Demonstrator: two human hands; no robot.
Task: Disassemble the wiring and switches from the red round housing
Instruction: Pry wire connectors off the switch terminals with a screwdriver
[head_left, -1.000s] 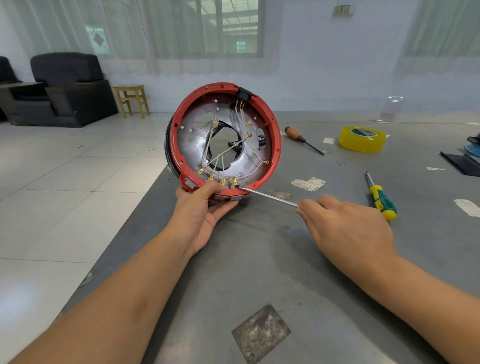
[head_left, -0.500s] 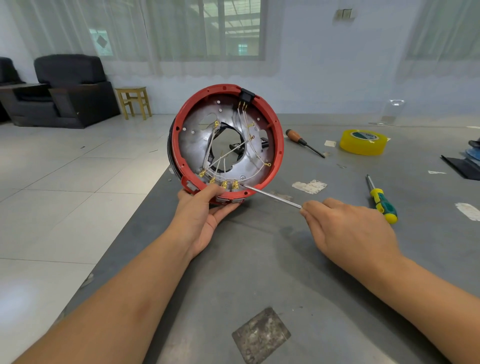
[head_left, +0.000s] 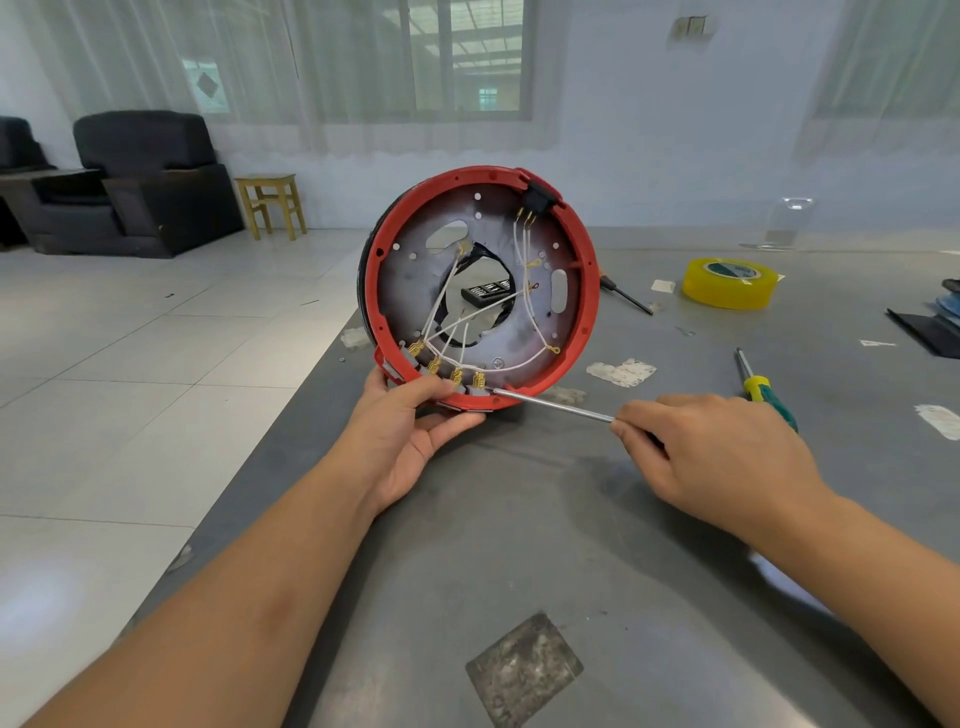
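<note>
Standing on edge on the grey tabletop (head_left: 519, 519), open side toward the camera: 1 red round housing (head_left: 589, 291), with a pale metal plate inside and a large central hole. At its 6 o'clock rim, gripped by the left hand (head_left: 410, 436), thumb on the inner edge, fingers curled beneath. Along the rim from 7 to 6 o'clock, 4 brass terminals (head_left: 447, 370) in a row, white wires (head_left: 457, 317) fanning up from them across the plate. At 1 o'clock on the rim, 1 black switch (head_left: 537, 200) with brass pins and more white wires running down to 3 loose ring ends at 3 to 4 o'clock.

Closed round a tool handle, mostly hidden in the palm: the right hand (head_left: 722, 457). Pointing from it toward 10 o'clock, 1 thin steel shaft (head_left: 553, 404), tip touching the housing just beside the rightmost terminal.

Elsewhere on the tabletop: 1 yellow-and-green screwdriver (head_left: 763, 387) at 2 o'clock of the right hand, 1 black-tipped screwdriver (head_left: 626, 296) partly hidden behind the housing, 1 roll of yellow tape (head_left: 730, 283) at 3 o'clock of the housing. Visible through the central hole, 1 dark flat case, too small for detail. On the floor at far left, 1 dark armchair (head_left: 150, 182) and 1 wooden stool (head_left: 272, 202).
</note>
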